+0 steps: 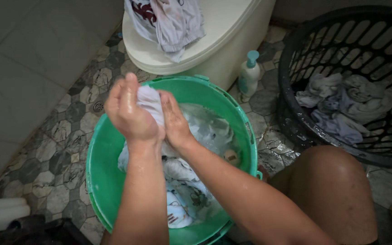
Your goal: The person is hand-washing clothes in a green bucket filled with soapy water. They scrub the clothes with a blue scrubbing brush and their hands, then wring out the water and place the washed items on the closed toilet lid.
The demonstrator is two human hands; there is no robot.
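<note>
While both hands press together over the green tub (97, 168), my left hand (130, 111) and right hand (174, 120) have fingers clamped on a wet white cloth (149, 100) — mid-scrub, I judge — next calls for firm rubbing, then dunking.

— What is that pale, wet white cloth (149, 102) like?

— Soaked and bunched into a wad, pressed between both hands above the round green plastic bucket (100, 177).

— And below it?

— It trails down into more wet white laundry (182, 195), some with dark print, lying crumpled in the bucket's water.
</note>
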